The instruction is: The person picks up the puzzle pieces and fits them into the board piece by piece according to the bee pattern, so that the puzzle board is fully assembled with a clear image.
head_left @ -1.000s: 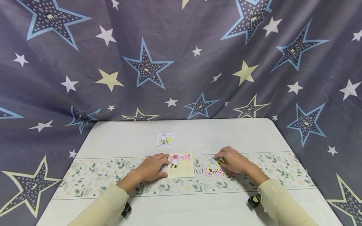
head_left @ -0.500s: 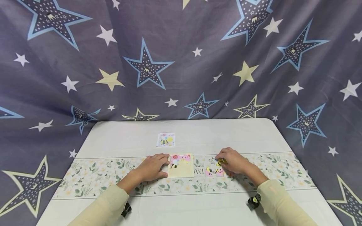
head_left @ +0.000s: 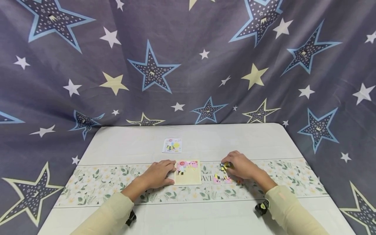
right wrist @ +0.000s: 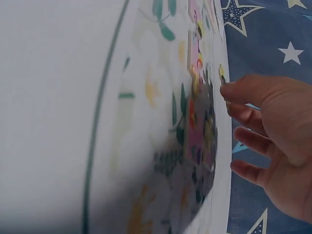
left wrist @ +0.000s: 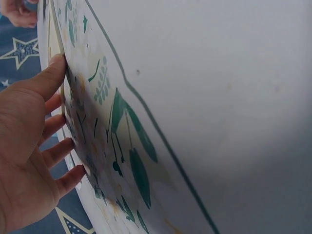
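Observation:
My left hand (head_left: pixel 158 174) rests at the left edge of a pale wooden puzzle tray (head_left: pixel 189 181), thumb and fingertips touching its rim. Several pieces fill the tray's upper part, showing pink areas and part of a bee. Over the loose pieces on the right, my right hand (head_left: pixel 241 166) pinches a yellow-and-black puzzle piece (head_left: pixel 224 167) between thumb and index finger. In the right wrist view that puzzle piece (right wrist: pixel 222 73) is seen nearly edge-on, lifted above the table. Loose pink-and-yellow puzzle pieces (head_left: pixel 222 179) lie just below this hand, partly hidden by it.
A printed bee picture card (head_left: pixel 172 145) lies behind the tray. A floral band (head_left: pixel 102 182) runs across the white table (head_left: pixel 199 215). Behind the table's back edge hangs a grey curtain (head_left: pixel 188 65) with stars.
My right hand has shifted slightly left and away from me, and the pinched puzzle piece has turned so more of it shows. My left hand and the tray stay put.

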Motion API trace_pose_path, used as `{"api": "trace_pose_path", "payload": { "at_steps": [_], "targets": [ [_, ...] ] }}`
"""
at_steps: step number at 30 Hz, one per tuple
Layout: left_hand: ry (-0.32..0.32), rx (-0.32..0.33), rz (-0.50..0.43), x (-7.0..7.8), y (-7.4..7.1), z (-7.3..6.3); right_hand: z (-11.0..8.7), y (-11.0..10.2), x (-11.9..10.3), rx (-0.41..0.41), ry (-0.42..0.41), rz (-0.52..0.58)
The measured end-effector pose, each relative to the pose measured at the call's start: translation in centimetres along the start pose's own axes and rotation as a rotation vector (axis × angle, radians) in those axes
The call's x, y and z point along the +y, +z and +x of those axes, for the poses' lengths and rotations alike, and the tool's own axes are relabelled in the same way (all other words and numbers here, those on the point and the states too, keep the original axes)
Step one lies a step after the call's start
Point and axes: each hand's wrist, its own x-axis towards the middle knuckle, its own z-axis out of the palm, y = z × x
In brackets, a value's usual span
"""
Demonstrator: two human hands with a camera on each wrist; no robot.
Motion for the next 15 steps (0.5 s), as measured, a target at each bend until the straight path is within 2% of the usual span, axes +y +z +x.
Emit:
{"api": "trace_pose_path", "payload": {
  "at_steps": [5, 15],
  "targets": [
    [0.001, 0.001, -0.001, 0.0, -0.1, -0.1, 0.6, 0.4, -0.8, 0.016, -0.007, 0.019],
    [0.002, 0.000, -0.009, 0.1, -0.1, -0.1, 2.8, 0.9, -3.6, 0.031, -0.040, 0.052]
  ]
}}
